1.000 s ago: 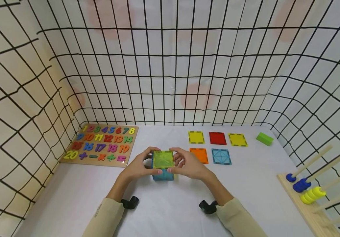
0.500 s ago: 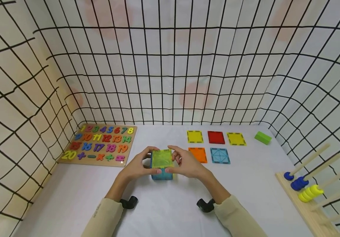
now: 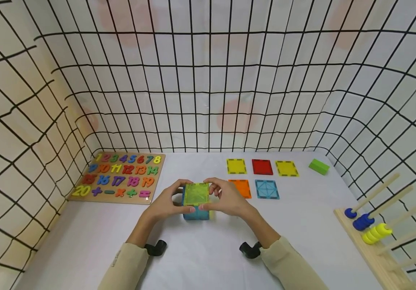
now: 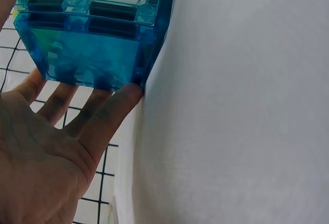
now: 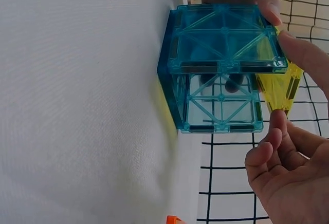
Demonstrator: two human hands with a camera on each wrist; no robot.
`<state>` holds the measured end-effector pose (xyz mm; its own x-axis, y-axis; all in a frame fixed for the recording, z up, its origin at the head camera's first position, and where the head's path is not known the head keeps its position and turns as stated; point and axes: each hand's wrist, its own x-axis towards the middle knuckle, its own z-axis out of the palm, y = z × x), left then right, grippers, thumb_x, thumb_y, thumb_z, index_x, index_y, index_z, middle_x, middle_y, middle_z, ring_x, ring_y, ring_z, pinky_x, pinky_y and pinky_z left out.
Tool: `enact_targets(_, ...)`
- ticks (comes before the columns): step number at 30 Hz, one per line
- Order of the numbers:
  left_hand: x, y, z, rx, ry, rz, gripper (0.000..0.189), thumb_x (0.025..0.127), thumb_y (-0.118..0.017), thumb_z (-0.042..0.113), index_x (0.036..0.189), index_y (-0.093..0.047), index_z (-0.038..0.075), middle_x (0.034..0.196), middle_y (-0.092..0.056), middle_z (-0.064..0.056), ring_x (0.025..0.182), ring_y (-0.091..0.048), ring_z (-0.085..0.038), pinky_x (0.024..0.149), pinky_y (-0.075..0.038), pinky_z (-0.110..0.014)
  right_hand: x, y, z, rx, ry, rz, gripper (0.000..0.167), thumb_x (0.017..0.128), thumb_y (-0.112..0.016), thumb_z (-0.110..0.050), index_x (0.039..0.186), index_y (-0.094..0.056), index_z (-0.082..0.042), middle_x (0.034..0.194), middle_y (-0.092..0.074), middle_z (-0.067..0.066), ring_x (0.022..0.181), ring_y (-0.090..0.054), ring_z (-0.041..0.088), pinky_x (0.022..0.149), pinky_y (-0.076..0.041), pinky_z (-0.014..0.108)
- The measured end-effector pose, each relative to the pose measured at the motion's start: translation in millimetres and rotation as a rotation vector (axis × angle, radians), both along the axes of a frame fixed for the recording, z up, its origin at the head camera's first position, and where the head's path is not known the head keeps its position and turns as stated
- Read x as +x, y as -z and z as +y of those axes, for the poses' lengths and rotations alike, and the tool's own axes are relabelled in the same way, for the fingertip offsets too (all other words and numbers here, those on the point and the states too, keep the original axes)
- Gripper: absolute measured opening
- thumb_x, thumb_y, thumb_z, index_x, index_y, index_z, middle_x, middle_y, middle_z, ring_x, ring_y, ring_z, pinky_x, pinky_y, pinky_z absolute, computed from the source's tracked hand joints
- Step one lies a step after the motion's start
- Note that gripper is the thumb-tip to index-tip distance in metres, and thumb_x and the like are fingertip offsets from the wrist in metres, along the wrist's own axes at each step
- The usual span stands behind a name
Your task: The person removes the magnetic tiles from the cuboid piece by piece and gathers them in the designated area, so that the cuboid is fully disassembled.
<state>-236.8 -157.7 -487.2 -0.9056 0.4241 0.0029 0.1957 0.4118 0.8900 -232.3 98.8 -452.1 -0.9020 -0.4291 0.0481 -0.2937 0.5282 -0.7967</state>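
A box of clear blue magnetic tiles (image 3: 196,213) stands on the white cloth, with one side toward the right hand uncovered. On its top lies a yellow magnetic tile (image 3: 197,194), which the right wrist view shows edge-on beside the blue walls (image 5: 226,39). My left hand (image 3: 163,204) holds the box from the left, thumb at the near top edge; in the left wrist view its fingers (image 4: 110,113) lie against a blue wall. My right hand (image 3: 229,199) pinches the yellow tile between thumb and index finger at its near and far edges; its other fingers are curled.
Loose magnetic tiles lie behind to the right: yellow (image 3: 236,166), red (image 3: 262,166), another yellow (image 3: 287,168), orange (image 3: 241,188) and blue (image 3: 267,189). A green block (image 3: 318,166) lies farther right. A number puzzle board (image 3: 117,177) is left, a wooden ring stacker (image 3: 371,245) right. Black grid (image 3: 208,92) surrounds the table.
The head view has shifted slightly. My right index finger lifted a little, then came back to the yellow tile's far edge. The left hand keeps its hold on the box.
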Motion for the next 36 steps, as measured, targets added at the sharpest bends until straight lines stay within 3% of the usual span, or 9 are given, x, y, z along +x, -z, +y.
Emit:
enact_targets(13, 0.1, -1.0, -0.5, -0.035, -0.026, -0.025, 0.076, 0.082, -0.086, 0.042, 0.146, -0.048, 0.034, 0.156, -0.048, 0.002, 0.146, -0.042, -0.038, 0.109, -0.048, -0.060, -3.8, -4.5, 33.5, -0.040, 0.032, 0.062, 0.072, 0.072, -0.093, -0.046, 0.133, -0.064, -0.022, 0.107, -0.062, 0.013, 0.097, -0.057, 0.036, 0.069, -0.049, 0.025)
enact_targets(18, 1.2, -3.3, -1.7, -0.029, 0.006, -0.027, 0.077, 0.085, -0.083, 0.040, 0.151, -0.045, 0.028, 0.160, -0.044, 0.000, 0.147, -0.040, -0.041, 0.110, -0.047, -0.063, -5.3, -4.3, 61.9, -0.010, 0.072, 0.139, 0.067, 0.073, -0.092, -0.045, 0.132, -0.067, -0.024, 0.119, -0.061, 0.004, 0.100, -0.055, 0.026, 0.072, -0.055, 0.029)
enact_targets(22, 1.4, -3.8, -4.3, 0.002, 0.030, -0.027, 0.069, 0.090, -0.079, 0.035, 0.151, -0.047, 0.031, 0.161, -0.044, -0.001, 0.149, -0.038, -0.043, 0.111, -0.042, -0.068, -6.4, -5.1, 87.2, 0.021, 0.098, 0.172, 0.065, 0.076, -0.090, -0.043, 0.132, -0.067, -0.023, 0.123, -0.059, 0.003, 0.101, -0.054, 0.024, 0.075, -0.054, 0.029)
enact_targets(31, 1.5, -4.0, -6.9, 0.035, 0.052, -0.027, 0.059, 0.091, -0.079, 0.037, 0.144, -0.052, 0.038, 0.161, -0.044, -0.001, 0.149, -0.036, -0.044, 0.112, -0.039, -0.070, -6.4, -4.8, 154.5, 0.103, 0.165, 0.161, 0.068, 0.083, -0.086, -0.040, 0.140, -0.058, -0.014, 0.117, -0.055, 0.011, 0.101, -0.052, 0.029, 0.085, -0.053, 0.037)
enact_targets(36, 0.7, -2.9, -5.8, 0.030, 0.053, -0.027, 0.059, 0.091, -0.079, 0.035, 0.144, -0.052, 0.038, 0.162, -0.043, 0.000, 0.149, -0.036, -0.044, 0.112, -0.039, -0.070, -5.3, -1.4, 192.7, 0.161, 0.223, 0.106, 0.073, 0.085, -0.084, -0.043, 0.144, -0.055, -0.013, 0.123, -0.053, 0.012, 0.104, -0.052, 0.031, 0.083, -0.052, 0.032)
